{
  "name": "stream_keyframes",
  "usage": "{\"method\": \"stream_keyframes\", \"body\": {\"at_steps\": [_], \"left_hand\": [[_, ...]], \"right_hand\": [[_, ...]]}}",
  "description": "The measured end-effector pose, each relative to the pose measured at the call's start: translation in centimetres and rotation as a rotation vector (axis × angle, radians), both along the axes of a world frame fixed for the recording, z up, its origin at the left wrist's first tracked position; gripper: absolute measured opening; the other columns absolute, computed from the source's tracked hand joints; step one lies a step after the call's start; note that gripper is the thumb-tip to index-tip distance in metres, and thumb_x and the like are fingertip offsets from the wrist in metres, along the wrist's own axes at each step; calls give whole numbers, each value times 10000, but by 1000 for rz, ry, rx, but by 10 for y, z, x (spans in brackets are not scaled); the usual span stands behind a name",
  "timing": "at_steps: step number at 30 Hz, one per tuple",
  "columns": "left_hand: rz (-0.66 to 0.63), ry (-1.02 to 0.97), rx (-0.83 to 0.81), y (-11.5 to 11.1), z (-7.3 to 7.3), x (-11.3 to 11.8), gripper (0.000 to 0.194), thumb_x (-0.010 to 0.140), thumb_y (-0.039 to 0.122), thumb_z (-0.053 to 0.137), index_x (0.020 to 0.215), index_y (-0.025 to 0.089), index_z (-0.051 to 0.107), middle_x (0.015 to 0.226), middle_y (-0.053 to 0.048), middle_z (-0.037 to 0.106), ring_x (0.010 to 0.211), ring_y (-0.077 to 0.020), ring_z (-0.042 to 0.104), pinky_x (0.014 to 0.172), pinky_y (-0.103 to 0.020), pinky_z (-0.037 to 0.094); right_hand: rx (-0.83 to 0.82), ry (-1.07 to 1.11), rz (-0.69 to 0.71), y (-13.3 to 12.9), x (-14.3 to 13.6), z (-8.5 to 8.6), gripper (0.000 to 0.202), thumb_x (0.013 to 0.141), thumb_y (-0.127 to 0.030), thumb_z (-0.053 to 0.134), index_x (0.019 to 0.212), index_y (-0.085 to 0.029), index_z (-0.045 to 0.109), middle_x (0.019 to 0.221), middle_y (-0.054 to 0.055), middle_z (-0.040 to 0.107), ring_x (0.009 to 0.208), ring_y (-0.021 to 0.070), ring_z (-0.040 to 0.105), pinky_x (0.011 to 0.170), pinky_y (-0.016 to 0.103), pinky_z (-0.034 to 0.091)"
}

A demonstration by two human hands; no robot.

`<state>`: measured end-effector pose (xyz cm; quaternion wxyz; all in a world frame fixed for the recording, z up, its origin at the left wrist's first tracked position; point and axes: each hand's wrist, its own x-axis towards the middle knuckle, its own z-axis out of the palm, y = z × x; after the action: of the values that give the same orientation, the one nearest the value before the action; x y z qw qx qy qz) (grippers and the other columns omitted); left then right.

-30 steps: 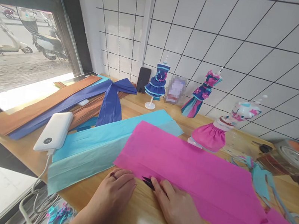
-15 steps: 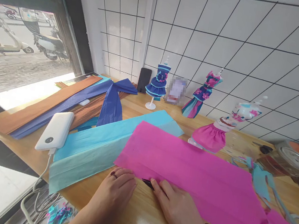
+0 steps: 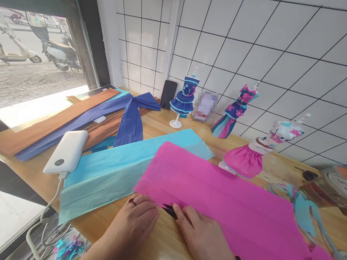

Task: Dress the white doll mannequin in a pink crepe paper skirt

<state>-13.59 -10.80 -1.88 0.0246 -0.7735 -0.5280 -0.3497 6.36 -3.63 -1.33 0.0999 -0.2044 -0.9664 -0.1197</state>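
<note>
A wide magenta sheet [image 3: 216,189] lies across the table, partly over a light blue folded sheet [image 3: 116,160]. At its lower left edge rests my left hand [image 3: 136,221], fingers curled together and pressed down on the edge; anything beneath them is hidden. My right hand [image 3: 200,239] lies over the sheet's front edge and is closed on a small black pointed tool [image 3: 169,210], whose slightly parted tips point left toward my left hand. The rest of the tool is hidden under my right fingers.
Three small dressed mannequins [image 3: 183,100] stand along the tiled wall beside a phone [image 3: 168,95]. A white power bank [image 3: 66,152] with a cable lies left, near orange and dark blue sheets [image 3: 61,130]. A glass jar [image 3: 339,187] stands at the right.
The black tool's tips have parted slightly and shifted a little left in my right hand. The whole view has moved slightly; my left hand stays at the sheet's edge.
</note>
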Motion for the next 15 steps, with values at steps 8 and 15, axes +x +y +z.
{"method": "stream_keyframes", "body": {"at_steps": [8, 15], "left_hand": [[31, 1, -4, 0, 3, 0, 215, 840, 99, 442, 798, 160, 644, 741, -45, 673, 767, -170, 604, 719, -333, 503], [21, -24, -14, 0, 0, 0, 206, 833, 90, 451, 817, 153, 646, 764, -51, 683, 757, -177, 601, 709, -344, 506]], "right_hand": [[-49, 33, -79, -2, 5, -9, 354, 960, -232, 236, 1196, -115, 472, 804, 66, 583, 532, 139, 570, 415, 248, 340], [-74, 39, -130, -3, 5, -9, 376, 963, -295, 235, 1176, -130, 498, 795, 57, 586, 498, 134, 570, 403, 257, 342]]}}
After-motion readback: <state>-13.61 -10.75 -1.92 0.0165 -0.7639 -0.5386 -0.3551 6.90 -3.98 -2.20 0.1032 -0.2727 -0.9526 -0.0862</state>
